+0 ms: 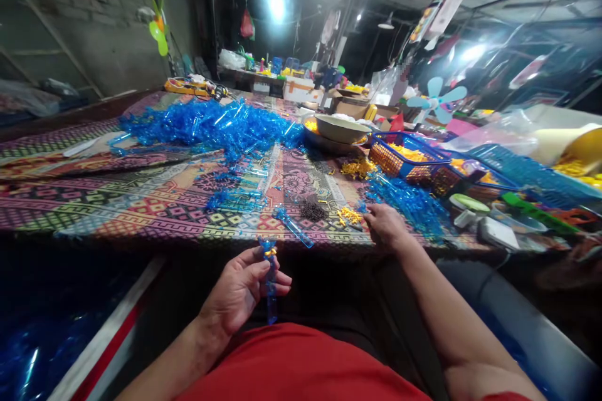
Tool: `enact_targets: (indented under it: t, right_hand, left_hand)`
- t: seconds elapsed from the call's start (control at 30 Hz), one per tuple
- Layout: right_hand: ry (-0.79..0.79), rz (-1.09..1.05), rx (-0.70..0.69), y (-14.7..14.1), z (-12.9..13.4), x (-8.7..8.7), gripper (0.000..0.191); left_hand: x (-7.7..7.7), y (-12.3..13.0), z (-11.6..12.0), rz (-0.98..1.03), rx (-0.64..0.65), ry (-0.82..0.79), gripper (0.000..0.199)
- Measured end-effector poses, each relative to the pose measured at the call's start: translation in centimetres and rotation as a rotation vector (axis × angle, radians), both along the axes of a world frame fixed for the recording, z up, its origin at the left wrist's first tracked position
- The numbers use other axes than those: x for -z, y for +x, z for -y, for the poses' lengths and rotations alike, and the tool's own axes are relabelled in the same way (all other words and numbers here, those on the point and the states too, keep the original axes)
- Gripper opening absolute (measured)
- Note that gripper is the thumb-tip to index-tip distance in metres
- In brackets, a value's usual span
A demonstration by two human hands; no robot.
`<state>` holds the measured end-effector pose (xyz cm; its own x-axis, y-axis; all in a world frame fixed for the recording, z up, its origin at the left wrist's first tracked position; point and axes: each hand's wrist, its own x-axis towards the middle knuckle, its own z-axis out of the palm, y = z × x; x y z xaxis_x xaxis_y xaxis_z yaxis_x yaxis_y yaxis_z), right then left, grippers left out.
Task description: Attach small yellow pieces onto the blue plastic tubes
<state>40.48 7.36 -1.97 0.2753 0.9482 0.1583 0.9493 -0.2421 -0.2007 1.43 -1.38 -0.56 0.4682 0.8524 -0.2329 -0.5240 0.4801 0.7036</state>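
In front of my red shirt, my left hand (242, 285) holds a clear blue plastic piece (271, 291) upright between thumb and fingers. A small yellow part (270, 252) sits near the top of that piece. My right hand (386, 225) rests at the table's near side with its fingers curled together; what they pinch, if anything, is hidden. Just left of its fingertips lies a small heap of yellow parts (348, 216). Beside that heap are a dark pile of tiny pieces, perhaps screws (313, 210), and a loose blue plastic piece (294, 227).
A large heap of blue plastic pieces (202, 125) covers the table's far left, and a smaller blue pile (409, 203) lies beyond my right hand. Bowls (341, 130) and a blue basket (404, 166) stand behind. A light-blue fan (436, 101) is at the back right.
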Motion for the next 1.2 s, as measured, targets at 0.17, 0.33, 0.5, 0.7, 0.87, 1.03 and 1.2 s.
enact_targets:
  t: [0.17, 0.33, 0.5, 0.7, 0.87, 1.03, 1.2]
  right_hand:
    - [-0.027, 0.043, 0.002, -0.8, -0.4, -0.8, 0.016]
    - [0.118, -0.081, -0.068, -4.7, 1.3, -3.3, 0.029]
    - [0.209, -1.202, -0.43, -15.1, 6.1, -4.6, 0.031]
    - [0.04, -1.756, -0.601, -21.9, 8.8, -5.0, 0.024]
    - [0.005, -1.799, -0.596, -22.3, 8.8, -5.2, 0.024]
    - [0.024, -1.769, -0.592, -22.8, 9.0, -5.3, 0.024]
    - [0.062, -1.669, -0.588, -22.7, 8.9, -5.1, 0.025]
  left_hand:
    - [-0.7, -0.3, -0.2, -0.014, -0.045, 0.003, 0.012]
    - [-2.2, -0.3, -0.8, -0.077, -0.142, 0.047, 0.014]
    - [-3.6, 1.3, -0.7, -0.139, -0.171, 0.188, 0.021]
    - [-4.2, 1.8, 0.1, -0.214, -0.157, 0.304, 0.025]
    - [-4.3, 1.7, 0.3, -0.187, -0.18, 0.355, 0.024]
    - [-4.1, 1.9, 0.2, -0.171, -0.179, 0.374, 0.03]
    - [-3.6, 1.9, 0.1, -0.196, -0.187, 0.388, 0.032]
